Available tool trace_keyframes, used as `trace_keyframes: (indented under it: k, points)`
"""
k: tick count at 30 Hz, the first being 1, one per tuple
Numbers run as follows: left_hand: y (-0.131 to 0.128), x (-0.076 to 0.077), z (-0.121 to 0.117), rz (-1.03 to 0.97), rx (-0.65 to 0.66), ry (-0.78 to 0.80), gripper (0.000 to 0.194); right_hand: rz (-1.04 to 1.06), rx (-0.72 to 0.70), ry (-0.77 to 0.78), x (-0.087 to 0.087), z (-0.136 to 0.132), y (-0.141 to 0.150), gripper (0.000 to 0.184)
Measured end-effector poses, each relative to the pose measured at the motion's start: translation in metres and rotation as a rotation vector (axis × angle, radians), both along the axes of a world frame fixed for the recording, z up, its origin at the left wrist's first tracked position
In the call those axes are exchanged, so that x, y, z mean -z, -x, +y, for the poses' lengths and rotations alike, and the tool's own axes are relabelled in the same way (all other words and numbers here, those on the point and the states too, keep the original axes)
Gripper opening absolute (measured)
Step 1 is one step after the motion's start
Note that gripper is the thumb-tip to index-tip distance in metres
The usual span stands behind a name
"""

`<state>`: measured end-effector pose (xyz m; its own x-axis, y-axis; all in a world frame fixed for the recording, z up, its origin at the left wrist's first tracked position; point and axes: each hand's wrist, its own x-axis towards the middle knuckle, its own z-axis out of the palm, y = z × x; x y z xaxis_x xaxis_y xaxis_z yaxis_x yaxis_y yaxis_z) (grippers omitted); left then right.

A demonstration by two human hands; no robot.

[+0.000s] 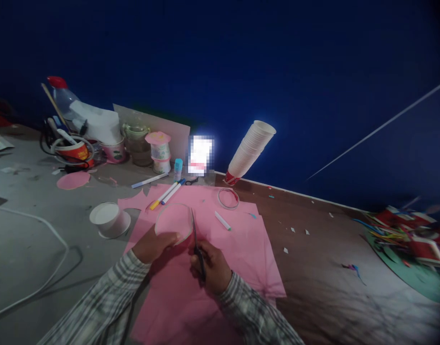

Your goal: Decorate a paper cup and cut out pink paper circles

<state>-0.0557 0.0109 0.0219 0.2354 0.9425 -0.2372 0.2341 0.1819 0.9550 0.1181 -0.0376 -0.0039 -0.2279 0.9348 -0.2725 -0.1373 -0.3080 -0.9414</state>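
Your two hands at work with pink paper and scissors.
From left to right: a white cup (105,215) lies left of your left hand (153,244), whose thumb and fingers close on a pink paper disc (174,223) with a pale outline; your right hand (213,266), curled closed, grips the scissors (198,254), blades beside the disc's right edge. Beneath lie pink sheets (241,258); a stack of paper cups (250,149) leans at the far right.
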Motion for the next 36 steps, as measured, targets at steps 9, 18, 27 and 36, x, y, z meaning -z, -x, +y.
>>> trace_keyframes:
  k: [9, 18, 27, 36]
  points:
    - [-0.007, 0.009, -0.003, -0.072, 0.019, 0.070, 0.035, 0.026, -0.010, -0.067, -0.005, 0.000, -0.002, 0.038]
    - [-0.011, 0.013, -0.004, -0.109, 0.004, 0.058, 0.031, 0.010, -0.005, -0.066, -0.013, 0.001, -0.001, 0.039]
    - [-0.010, 0.014, -0.005, -0.077, 0.032, 0.040, 0.031, -0.042, -0.015, -0.063, -0.009, 0.001, -0.001, 0.043]
    - [-0.013, 0.007, -0.006, 0.001, 0.007, 0.059, 0.033, 0.010, -0.044, -0.128, -0.003, 0.002, -0.004, 0.047]
